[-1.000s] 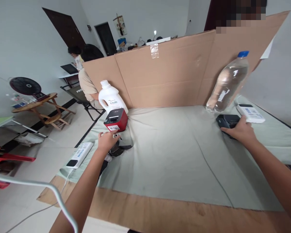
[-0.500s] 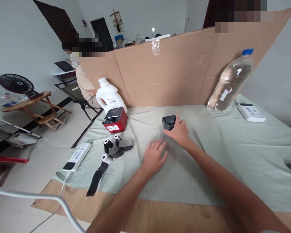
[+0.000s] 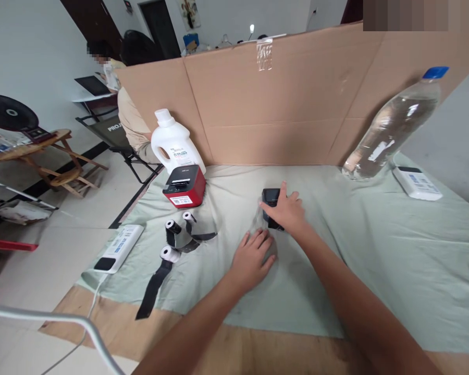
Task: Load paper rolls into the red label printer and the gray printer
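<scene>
A black box-like device point(image 3: 271, 196) rests on the green cloth point(image 3: 308, 291) near the middle. Over its right side lies my right hand point(image 3: 288, 209), thumb and fingers around its edges. My left hand point(image 3: 253, 258) lies palm down on the cloth, just below and left of the device, its fingers spread and nothing in it. Left of both hands are three small paper rolls point(image 3: 170, 254) with dark strips. Behind them a red and black printer point(image 3: 191, 190) stands in front of a white jug point(image 3: 177, 143).
A cardboard panel point(image 3: 273, 104) stands along the back. At the right are a leaning water bottle point(image 3: 393, 130) and a white power bank point(image 3: 418, 183); another power bank point(image 3: 121, 247) lies at the left edge. A white cable point(image 3: 62, 316) crosses the lower left. A person sits beyond the panel.
The black device now lies flatter, with more of its dark lower part showing below my right hand. My left hand has moved slightly toward me. The camera view has shifted.
</scene>
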`<state>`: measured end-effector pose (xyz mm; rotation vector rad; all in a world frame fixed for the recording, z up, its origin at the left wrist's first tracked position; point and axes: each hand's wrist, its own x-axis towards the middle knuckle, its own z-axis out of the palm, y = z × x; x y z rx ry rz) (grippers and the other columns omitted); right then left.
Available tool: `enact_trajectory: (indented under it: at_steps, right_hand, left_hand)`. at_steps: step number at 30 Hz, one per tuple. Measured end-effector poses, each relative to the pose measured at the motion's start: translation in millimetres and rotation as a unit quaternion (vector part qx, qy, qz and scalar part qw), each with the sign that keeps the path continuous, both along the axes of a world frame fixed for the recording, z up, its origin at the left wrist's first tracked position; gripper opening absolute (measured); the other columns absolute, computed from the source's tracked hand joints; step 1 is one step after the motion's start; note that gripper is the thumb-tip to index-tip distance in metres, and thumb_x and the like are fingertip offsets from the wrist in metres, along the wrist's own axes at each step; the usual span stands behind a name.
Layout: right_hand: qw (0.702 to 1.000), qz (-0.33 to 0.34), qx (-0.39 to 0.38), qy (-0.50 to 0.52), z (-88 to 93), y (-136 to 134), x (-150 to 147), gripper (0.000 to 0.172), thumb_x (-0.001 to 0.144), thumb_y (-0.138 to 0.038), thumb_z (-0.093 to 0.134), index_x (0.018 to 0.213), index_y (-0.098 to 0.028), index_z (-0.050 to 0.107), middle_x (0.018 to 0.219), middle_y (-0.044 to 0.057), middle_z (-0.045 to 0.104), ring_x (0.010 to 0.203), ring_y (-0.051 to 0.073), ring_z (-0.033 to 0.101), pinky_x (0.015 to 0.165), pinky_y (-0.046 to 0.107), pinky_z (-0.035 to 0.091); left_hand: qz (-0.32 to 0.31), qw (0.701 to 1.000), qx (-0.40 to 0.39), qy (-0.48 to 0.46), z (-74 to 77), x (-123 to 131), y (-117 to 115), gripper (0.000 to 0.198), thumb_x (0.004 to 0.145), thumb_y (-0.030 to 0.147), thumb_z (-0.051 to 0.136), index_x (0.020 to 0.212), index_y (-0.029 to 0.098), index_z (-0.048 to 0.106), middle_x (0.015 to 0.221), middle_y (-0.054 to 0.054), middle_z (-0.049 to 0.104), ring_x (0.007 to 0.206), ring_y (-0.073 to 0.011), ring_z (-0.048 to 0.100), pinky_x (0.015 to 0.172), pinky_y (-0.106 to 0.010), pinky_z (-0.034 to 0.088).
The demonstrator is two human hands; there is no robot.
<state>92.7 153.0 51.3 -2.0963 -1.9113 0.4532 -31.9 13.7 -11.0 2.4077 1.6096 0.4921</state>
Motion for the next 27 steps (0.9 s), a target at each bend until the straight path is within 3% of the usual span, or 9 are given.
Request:
enact_trajectory:
  at_steps: [7,11,14,17,19,22,27]
  right_hand:
    - [0.985,0.034,-0.163,-0.053,27.0,68.1,-15.6,0.122,0.065,-0.059,0.077,0.165,-0.023,0.016,0.151,0.028,0.034,0.123,0.048,0.057,0.094,0.058,0.050]
    - [0.988,0.058,-0.138,-0.034,25.7,79.9,-13.6,0.099,0.067,-0.055,0.076,0.153,-0.018,0.042,0.148,0.029,0.043,0.122,0.048,0.058,0.095,0.056,0.049]
    - [0.992,0.103,-0.046,0.050,10.1,75.8,7.4,0.074,0.081,-0.057,0.064,0.139,-0.012,0.056,0.141,0.028,0.055,0.124,0.042,0.058,0.102,0.051,0.046]
    - [0.978,0.156,0.020,0.137,-16.6,69.7,36.9,0.055,0.096,-0.054,0.042,0.124,-0.014,0.065,0.130,0.017,0.067,0.121,0.030,0.062,0.105,0.040,0.045]
    - [0.959,0.171,0.059,0.217,-36.1,66.0,53.1,0.054,0.099,-0.052,0.033,0.118,-0.016,0.068,0.125,0.012,0.071,0.117,0.026,0.064,0.104,0.037,0.046]
    - [0.935,0.163,0.113,0.294,-58.3,60.2,65.0,0.055,0.099,-0.052,0.033,0.127,-0.017,0.065,0.132,0.010,0.069,0.124,0.025,0.062,0.109,0.040,0.044]
    - [0.949,0.152,0.119,0.249,-68.5,53.1,62.9,0.063,0.102,-0.053,0.028,0.142,-0.015,0.058,0.144,0.013,0.062,0.136,0.026,0.056,0.117,0.044,0.039]
  left_hand:
    - [-0.003,1.000,-0.006,-0.008,-0.2,-3.2,-0.9,0.047,0.102,0.040,0.047,0.147,0.025,0.050,0.160,-0.008,0.045,0.152,-0.0259,0.036,0.126,-0.054,0.027]
    - [-0.004,1.000,-0.012,-0.017,-1.1,-3.8,-2.7,0.047,0.101,0.038,0.049,0.146,0.025,0.050,0.160,-0.007,0.045,0.152,-0.0257,0.036,0.126,-0.054,0.026]
    - [-0.001,0.999,-0.016,-0.045,1.8,-7.3,-2.2,0.049,0.100,0.036,0.051,0.147,0.024,0.050,0.158,-0.007,0.048,0.149,-0.0254,0.041,0.126,-0.051,0.027]
    - [0.048,0.994,-0.037,-0.092,12.1,-13.6,9.7,0.048,0.101,0.035,0.047,0.147,0.022,0.051,0.148,-0.009,0.058,0.136,-0.0248,0.053,0.117,-0.043,0.039]
    - [0.104,0.988,-0.055,-0.097,21.8,-17.7,27.8,0.050,0.102,0.033,0.041,0.150,0.021,0.049,0.138,-0.011,0.064,0.128,-0.0257,0.058,0.110,-0.042,0.044]
    - [0.161,0.984,-0.068,-0.044,32.7,-20.6,65.9,0.054,0.102,0.027,0.035,0.155,0.019,0.044,0.128,-0.014,0.065,0.125,-0.0289,0.057,0.107,-0.046,0.042]
    - [0.167,0.982,-0.080,-0.035,24.9,-12.7,110.9,0.057,0.098,0.019,0.034,0.152,0.030,0.049,0.118,-0.009,0.063,0.119,-0.0268,0.055,0.103,-0.042,0.041]
